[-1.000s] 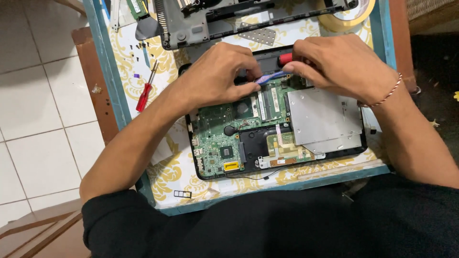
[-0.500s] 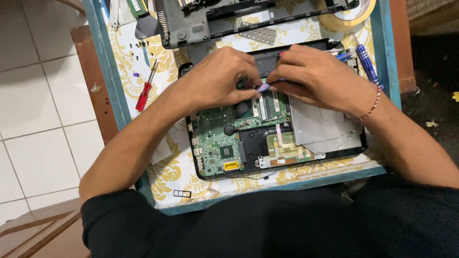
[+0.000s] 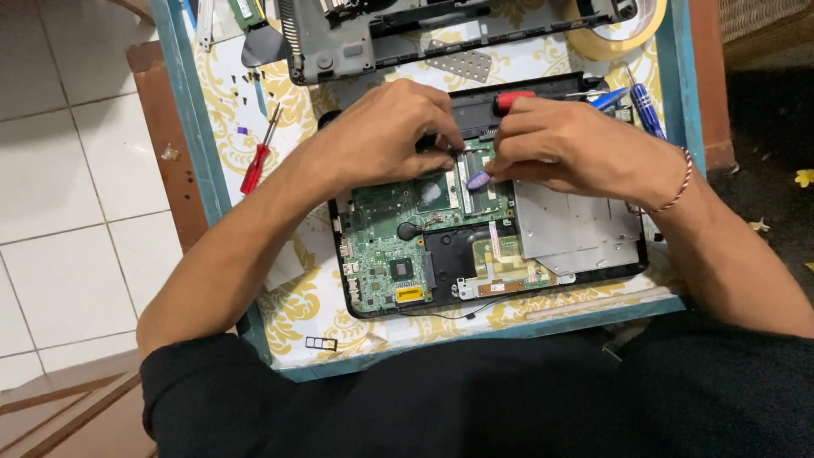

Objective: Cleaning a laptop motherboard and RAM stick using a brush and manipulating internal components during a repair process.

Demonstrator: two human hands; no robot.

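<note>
Both hands have shifted little since half a second ago: the right hand [image 3: 577,148] has drawn slightly back toward the right, and a red-handled tool [image 3: 515,100] now shows just beyond its knuckles, where it was covered before. One opened laptop base [image 3: 475,229] lies on the patterned surface [image 3: 237,110], near the person's body, with its green mainboard [image 3: 390,246] exposed on the left and one grey metal plate [image 3: 577,229] on the right. The left hand [image 3: 386,136] is curled, its fingertips pressing down at the far edge of the mainboard; whether it pinches anything I cannot tell. The right hand is also curled, with fingers bent down onto the memory slot area, and one small blue pry piece [image 3: 477,179] sticks out beneath them, seemingly pinched. The two hands nearly meet over the slot.

On the surface, far left, lies one red screwdriver [image 3: 257,161], well apart from the laptop. At the far right lie two blue-handled tools [image 3: 646,108] side by side, one partly hidden by the right hand. One grey laptop cover [image 3: 407,34] sits at the far edge, with one roll of tape [image 3: 623,34] to its right. One small black frame [image 3: 320,343] lies near the left front corner. A beaded bracelet [image 3: 678,182] circles the right wrist.
</note>
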